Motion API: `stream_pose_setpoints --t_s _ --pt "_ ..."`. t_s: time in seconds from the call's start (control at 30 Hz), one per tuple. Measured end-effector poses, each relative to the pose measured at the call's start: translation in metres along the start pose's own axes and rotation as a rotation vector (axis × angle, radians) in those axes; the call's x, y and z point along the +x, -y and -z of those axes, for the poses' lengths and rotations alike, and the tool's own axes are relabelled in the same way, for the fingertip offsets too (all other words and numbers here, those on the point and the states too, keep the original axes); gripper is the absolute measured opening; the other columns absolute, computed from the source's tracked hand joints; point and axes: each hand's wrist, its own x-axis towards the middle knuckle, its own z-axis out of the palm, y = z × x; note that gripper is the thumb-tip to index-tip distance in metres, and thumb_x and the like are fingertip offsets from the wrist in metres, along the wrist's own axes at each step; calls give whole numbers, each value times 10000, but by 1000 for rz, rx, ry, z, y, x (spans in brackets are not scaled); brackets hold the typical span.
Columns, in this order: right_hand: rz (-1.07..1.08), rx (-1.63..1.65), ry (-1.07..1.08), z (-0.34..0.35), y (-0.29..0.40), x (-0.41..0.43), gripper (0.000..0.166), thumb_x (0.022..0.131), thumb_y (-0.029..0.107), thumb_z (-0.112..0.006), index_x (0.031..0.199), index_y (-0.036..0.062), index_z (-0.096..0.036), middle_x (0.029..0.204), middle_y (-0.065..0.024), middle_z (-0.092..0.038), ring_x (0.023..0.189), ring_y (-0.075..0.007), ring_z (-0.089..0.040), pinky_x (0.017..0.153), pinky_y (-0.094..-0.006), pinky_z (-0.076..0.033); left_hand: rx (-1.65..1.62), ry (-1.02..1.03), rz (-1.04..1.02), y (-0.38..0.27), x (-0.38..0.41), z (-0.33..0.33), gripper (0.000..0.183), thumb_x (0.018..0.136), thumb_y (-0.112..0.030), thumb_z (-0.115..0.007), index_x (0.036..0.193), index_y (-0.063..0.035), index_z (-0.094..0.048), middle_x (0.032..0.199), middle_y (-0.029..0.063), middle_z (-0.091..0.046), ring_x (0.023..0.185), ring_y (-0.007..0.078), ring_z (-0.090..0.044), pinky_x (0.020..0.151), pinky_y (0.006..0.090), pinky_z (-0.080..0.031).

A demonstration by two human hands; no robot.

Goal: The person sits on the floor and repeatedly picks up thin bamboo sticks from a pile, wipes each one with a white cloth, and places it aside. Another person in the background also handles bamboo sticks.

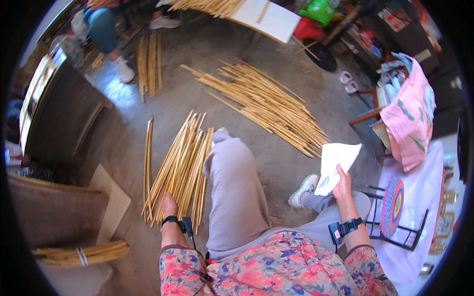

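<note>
My left hand [169, 204] reaches down at the lower end of a loose pile of thin bamboo sticks [185, 159] on the floor, beside my leg. Whether its fingers close on a stick is hidden. My right hand [342, 183] grips a white sheet, perhaps paper or cloth [335, 162], over my right knee. Two or so separate sticks [148, 162] lie just left of the pile. A larger heap of flat bamboo strips [266, 103] spreads across the floor ahead, its near end close to the white sheet.
A tied bundle of strips [103, 252] lies at lower left, near a flat board [113, 199]. More strips [152, 66] lie near a seated person's shoe [123, 69]. A white-topped table [266, 20] stands ahead. At right are a cloth-laden chair [364, 117] and a colourful woven stool [392, 207].
</note>
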Motion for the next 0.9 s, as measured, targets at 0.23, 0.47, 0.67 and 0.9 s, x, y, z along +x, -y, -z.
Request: stream_pose_setpoints --t_s 0.23,0.47,0.67,0.9 --pt "3 91 23 -12 14 4 282 827 110 -557 1068 -26 -509 996 -111 -584 900 -214 -573 804 -344 -464 316 52 -48 -60 10 39 237 811 -67 -439 1026 -30 -531 1056 181 -545 1019 335 -516 816 485 -403" --pt "59 386 108 -9 57 29 327 835 182 -566 1103 6 -500 1029 -86 -584 932 -200 -567 830 -332 -451 -373 -159 -610 -215 25 130 172 819 -55 -515 978 4 -544 798 96 -562 720 182 -550 656 285 -453" --pt "70 567 191 -13 95 47 389 836 222 -569 1156 25 -466 1066 -76 -573 973 -197 -549 863 -332 -429 -363 163 -805 -402 -58 176 180 837 -119 -536 983 -16 -550 809 58 -579 662 125 -559 613 254 -453" --pt "5 664 137 5 99 63 413 836 233 -568 1176 33 -448 1062 -72 -567 980 -181 -537 869 -329 -421 302 468 -1064 -491 -50 39 225 759 -126 -570 951 -10 -562 905 173 -589 767 300 -596 695 362 -471"
